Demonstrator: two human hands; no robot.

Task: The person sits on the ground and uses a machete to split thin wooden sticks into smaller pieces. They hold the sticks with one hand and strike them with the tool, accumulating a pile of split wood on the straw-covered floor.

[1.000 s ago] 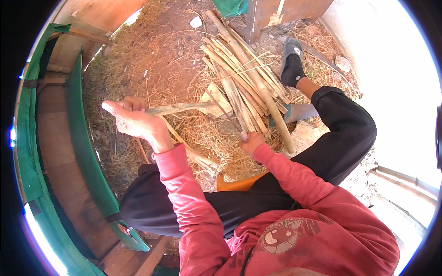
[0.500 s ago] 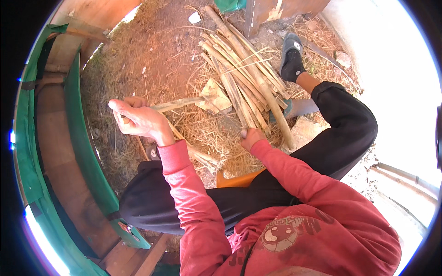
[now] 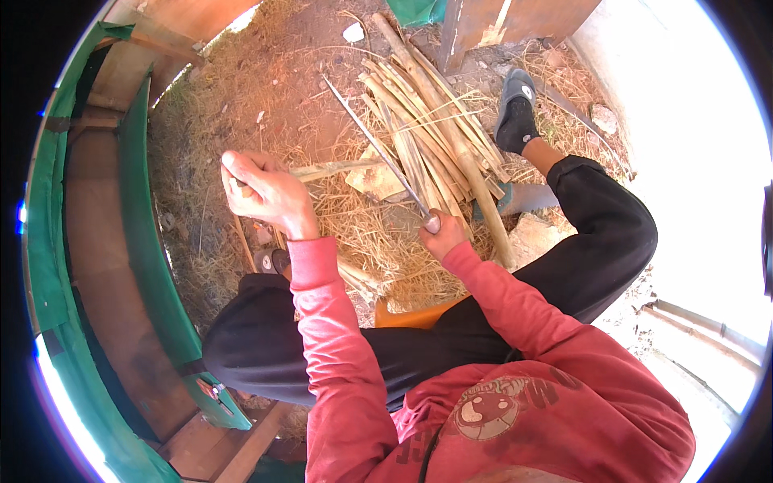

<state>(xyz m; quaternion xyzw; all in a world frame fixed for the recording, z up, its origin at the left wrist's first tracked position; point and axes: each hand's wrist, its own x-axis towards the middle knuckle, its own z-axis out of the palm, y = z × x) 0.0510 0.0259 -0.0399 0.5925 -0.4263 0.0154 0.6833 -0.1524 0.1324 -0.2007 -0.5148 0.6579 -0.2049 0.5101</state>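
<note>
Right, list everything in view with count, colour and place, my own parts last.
held stick: one, tan, in the left grip
long blade: one, grey, in the right grip
pale block: one, cream, by the held stick's far end
stick pile: many, tan, upper centre
straw: uncountable, yellowish, strewn over the reddish ground
white scrap: one, white, top centre
rock: one, pale, upper right
orange object: one, orange, lower centre, kind unclear
green sheeting: several parts, green, left side and top
wooden board: one, brown, top right
shoes: two, grey, upper right and left of centre
trousers: one pair, black, lower centre
top: one, red, bottom
grips: two, bare, left and right of centre
</note>
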